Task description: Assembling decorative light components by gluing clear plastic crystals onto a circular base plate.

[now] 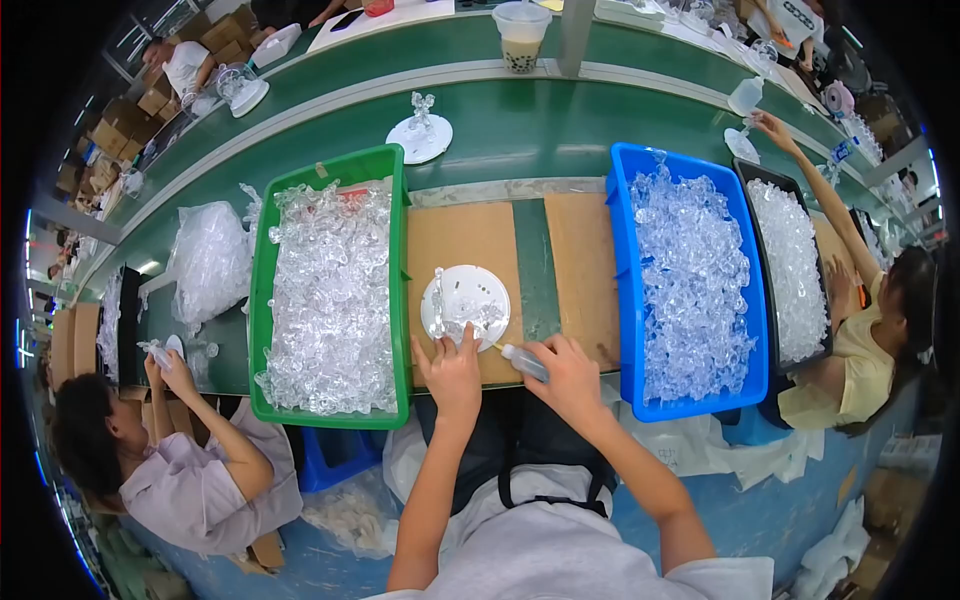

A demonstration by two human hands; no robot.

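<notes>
past the pale shirt (560, 560), right grip (568, 380) clasps a bottle (526, 363), open left grip (453, 378) at disc's (468, 285) near edge.

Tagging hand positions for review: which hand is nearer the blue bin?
Right. The right hand is left of the blue bin; the left hand is farther left, at the white disc.

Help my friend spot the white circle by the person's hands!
Find the long green plastic bin; across from it, to the right, is a long blue plastic bin. Between them, on flat brown cardboard, lies a round white disc. Unlike the white disc farther back, it has the person's bare left hand at its near edge.
</notes>
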